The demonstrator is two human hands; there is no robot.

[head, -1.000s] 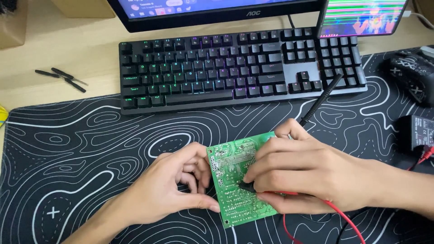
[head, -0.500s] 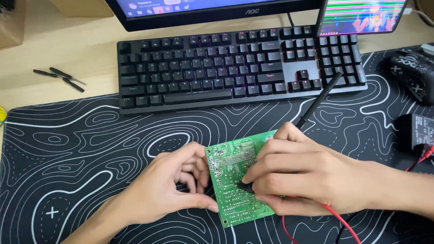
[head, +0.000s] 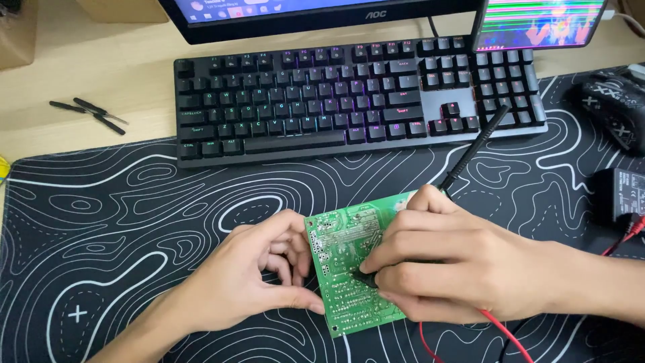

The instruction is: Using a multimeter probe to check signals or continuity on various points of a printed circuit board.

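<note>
A green circuit board lies solder side up on the black patterned desk mat. My left hand steadies the board's left edge with thumb and fingers. My right hand rests over the board's right part and grips black test probes, one tip pressed onto the board. A black probe handle sticks up from behind the hand toward the keyboard. A red lead runs out under my right wrist.
A black backlit keyboard sits behind the mat, with a monitor and a small bright screen above it. Black tweezers and small tools lie on the wooden desk at left. Black devices stand at the right edge.
Both hands stay on the board. The probe tip has shifted slightly on the board; nothing else has moved.
</note>
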